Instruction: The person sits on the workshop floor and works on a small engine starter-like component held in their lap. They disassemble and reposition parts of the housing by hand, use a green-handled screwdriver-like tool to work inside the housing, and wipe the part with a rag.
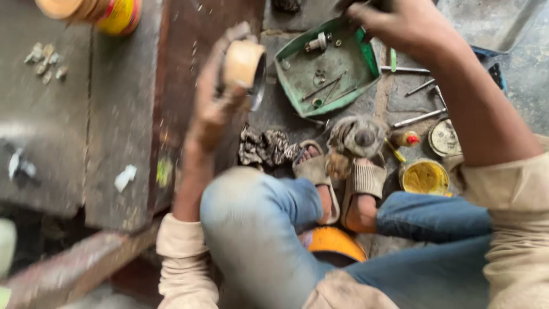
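Left hand is gripping a short tan cylindrical part with a metal rim, raised clear of the floor, probably to inspect its end. Right hand is reaching over the green tray of small hardware; blur is hiding whether it's holding anything. A grimy round assembly is sitting between the sandalled feet, well below both hands, probably braced there.

We see a round can with a yellow and red label at the top left edge. By our right knee stands an open yellow tub, its round lid just above, and a small yellow bottle with a red cap beside.
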The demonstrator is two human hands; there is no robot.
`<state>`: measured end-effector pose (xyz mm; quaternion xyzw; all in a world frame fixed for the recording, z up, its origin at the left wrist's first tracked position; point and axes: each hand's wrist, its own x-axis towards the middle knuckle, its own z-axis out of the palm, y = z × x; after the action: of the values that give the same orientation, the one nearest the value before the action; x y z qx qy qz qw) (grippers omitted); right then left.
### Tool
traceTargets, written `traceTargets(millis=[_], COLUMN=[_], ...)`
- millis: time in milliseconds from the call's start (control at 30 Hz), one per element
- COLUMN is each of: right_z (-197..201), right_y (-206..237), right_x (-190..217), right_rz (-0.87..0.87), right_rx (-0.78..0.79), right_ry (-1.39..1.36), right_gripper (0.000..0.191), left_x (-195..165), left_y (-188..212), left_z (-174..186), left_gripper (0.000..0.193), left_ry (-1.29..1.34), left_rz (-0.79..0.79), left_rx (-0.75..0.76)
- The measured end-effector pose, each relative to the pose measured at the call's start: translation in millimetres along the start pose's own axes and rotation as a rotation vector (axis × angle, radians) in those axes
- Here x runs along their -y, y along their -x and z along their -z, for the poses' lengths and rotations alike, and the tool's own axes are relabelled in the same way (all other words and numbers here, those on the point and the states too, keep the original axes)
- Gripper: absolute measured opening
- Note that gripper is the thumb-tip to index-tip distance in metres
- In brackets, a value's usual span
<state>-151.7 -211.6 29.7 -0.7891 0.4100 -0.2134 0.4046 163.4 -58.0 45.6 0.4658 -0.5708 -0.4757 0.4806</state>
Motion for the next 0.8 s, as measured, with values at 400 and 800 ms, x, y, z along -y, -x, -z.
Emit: traceTargets(millis=[400,800], right_z=[-281,-320], right_y=[81,120], right_x=[41,-8], right_rz=[-0.216,-0.375], right_rx=[0.030,-0.081], right_ry=[0.049,-0.844], right_gripper=[0.045,0.052], left_x=[-74,-46], left_y=[111,103], left_z=[-38,-16], left_gripper=[0.046,0.053], left_ry=[-0.155,0.818], left_rz=[-0.351,0.027], left_rx=[-0.250,-0.356])
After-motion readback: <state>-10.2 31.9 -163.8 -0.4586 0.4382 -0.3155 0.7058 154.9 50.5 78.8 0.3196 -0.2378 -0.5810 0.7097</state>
